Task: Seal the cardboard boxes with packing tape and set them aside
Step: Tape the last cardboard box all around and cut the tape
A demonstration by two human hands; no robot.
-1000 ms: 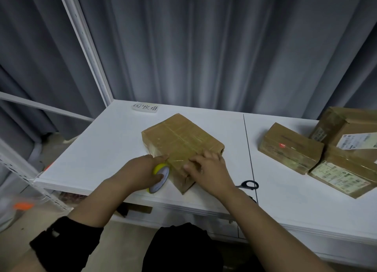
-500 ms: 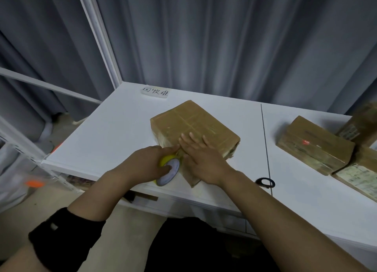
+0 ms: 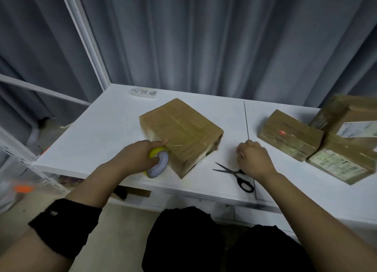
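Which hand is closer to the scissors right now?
Right. The right hand, fingers curled, is just over the scissors, by the blades. The left hand is farther away, beyond the near corner of the box, holding the tape roll against it.

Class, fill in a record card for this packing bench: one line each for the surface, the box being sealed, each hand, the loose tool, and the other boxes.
Surface: white table, with a handwritten paper label near its far edge
Box being sealed: taped cardboard box, lying flat, skewed to the table edge
Left hand: grips yellow-cored tape roll against the box's near corner
Loose tool: black-handled scissors, blades open, on the table
Right hand: fingers curled, over the scissors; contact unclear
Other boxes: three boxes grouped at the right
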